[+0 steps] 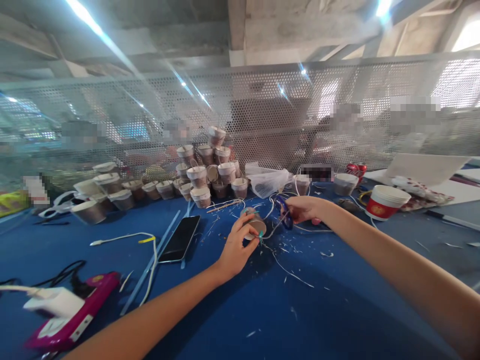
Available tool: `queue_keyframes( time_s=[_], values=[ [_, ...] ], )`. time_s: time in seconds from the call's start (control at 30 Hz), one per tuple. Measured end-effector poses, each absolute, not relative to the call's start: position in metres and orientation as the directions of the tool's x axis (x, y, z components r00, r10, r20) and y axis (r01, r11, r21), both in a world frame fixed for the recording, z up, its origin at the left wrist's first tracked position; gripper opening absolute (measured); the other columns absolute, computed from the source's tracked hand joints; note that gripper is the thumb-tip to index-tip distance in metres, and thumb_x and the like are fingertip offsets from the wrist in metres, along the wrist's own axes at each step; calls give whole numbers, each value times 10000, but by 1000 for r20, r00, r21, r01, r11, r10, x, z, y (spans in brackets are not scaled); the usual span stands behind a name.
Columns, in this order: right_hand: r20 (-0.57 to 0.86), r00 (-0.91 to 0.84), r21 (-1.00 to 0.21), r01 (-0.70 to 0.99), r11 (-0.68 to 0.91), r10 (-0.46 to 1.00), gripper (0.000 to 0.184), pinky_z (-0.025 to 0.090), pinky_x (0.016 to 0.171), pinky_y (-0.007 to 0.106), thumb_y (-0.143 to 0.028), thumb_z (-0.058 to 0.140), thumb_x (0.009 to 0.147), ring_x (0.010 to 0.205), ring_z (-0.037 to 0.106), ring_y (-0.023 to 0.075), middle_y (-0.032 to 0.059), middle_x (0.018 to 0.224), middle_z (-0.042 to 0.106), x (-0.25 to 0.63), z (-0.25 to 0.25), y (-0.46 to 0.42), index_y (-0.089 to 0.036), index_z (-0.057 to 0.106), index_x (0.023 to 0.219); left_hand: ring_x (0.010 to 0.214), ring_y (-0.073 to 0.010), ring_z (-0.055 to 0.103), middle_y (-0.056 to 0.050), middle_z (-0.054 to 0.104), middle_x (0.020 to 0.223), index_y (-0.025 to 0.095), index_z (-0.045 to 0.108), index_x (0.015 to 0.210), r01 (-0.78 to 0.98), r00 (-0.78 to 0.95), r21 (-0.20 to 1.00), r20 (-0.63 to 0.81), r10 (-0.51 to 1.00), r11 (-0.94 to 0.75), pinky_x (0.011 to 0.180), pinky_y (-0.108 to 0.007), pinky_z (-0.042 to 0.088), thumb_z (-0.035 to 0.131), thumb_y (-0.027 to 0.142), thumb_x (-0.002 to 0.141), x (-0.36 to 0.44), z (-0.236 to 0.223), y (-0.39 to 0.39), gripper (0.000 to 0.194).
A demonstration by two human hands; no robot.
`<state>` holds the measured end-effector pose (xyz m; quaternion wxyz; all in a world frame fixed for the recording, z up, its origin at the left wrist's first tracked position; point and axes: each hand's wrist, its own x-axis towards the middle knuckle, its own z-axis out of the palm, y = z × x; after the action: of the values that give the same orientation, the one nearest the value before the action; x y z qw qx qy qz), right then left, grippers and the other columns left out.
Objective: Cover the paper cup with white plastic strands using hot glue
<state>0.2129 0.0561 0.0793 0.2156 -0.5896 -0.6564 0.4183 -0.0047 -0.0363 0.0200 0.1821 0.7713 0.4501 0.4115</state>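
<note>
My left hand (235, 246) is closed around a small grey-brown pot (258, 228) tipped on its side, its round end facing me. Teal bits (260, 234) show at my fingertips and on the pot's rim. A thin white string (287, 270) trails from there over the blue table. Just to the right, my right hand (303, 209) grips blue-handled scissors (287, 218), whose blades point down and left towards the pot. Whether the blades touch anything is too small to make out.
Similar pots (198, 176) are stacked at the back, beside a clear plastic bag (264, 180). A phone (180, 239) and a pink power strip (77, 315) with a cable lie left. Paper cups (386, 202) and a red can (356, 172) stand right. White scraps litter the blue table (240, 320).
</note>
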Motion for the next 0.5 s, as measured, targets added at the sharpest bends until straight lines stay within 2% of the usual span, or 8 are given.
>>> queue_keyframes(
  time_s=[0.1, 0.17, 0.3, 0.4, 0.5],
  values=[
    [-222, -324, -882, 469, -47, 920, 210, 544, 708, 272, -111, 393, 801, 699, 664, 132, 58, 685, 685, 217, 87, 60, -160, 579, 716, 1377, -272, 333, -112, 511, 1352, 204, 543, 770, 539, 253, 657, 470, 845, -527, 1089, -535, 300, 545, 213, 825, -5, 21, -37, 55],
    [-197, -374, -918, 395, -36, 906, 228, 530, 774, 252, -83, 382, 809, 803, 670, 124, 76, 803, 709, 219, 90, 63, -148, 600, 798, 1371, -273, 342, -111, 507, 1355, 205, 543, 769, 541, 250, 658, 469, 847, -524, 1090, -541, 295, 549, 227, 827, -5, 21, -37, 62],
    [-79, -417, -990, 140, -22, 905, 245, 540, 732, 243, -69, 469, 783, 880, 662, 142, 75, 990, 709, 217, 94, 64, -159, 617, 957, 1373, -279, 335, -116, 506, 1354, 203, 547, 758, 550, 260, 652, 460, 849, -522, 1087, -540, 297, 545, 240, 834, -5, 22, -37, 85],
    [-32, -374, -993, -91, -72, 927, 226, 545, 709, 222, -56, 510, 762, 821, 674, 134, 56, 922, 719, 214, 93, 59, -157, 641, 916, 1370, -283, 336, -108, 506, 1354, 202, 548, 740, 552, 271, 649, 454, 849, -523, 1080, -535, 308, 534, 257, 845, -6, 23, -37, 119],
    [37, -454, -947, -300, -114, 890, 159, 547, 794, 247, -68, 592, 727, 789, 686, 141, 49, 827, 720, 211, 87, 56, -131, 661, 856, 1368, -283, 336, -101, 504, 1356, 202, 553, 747, 552, 279, 651, 445, 851, -521, 1088, -525, 302, 525, 267, 854, -6, 22, -36, 128]
  ],
)
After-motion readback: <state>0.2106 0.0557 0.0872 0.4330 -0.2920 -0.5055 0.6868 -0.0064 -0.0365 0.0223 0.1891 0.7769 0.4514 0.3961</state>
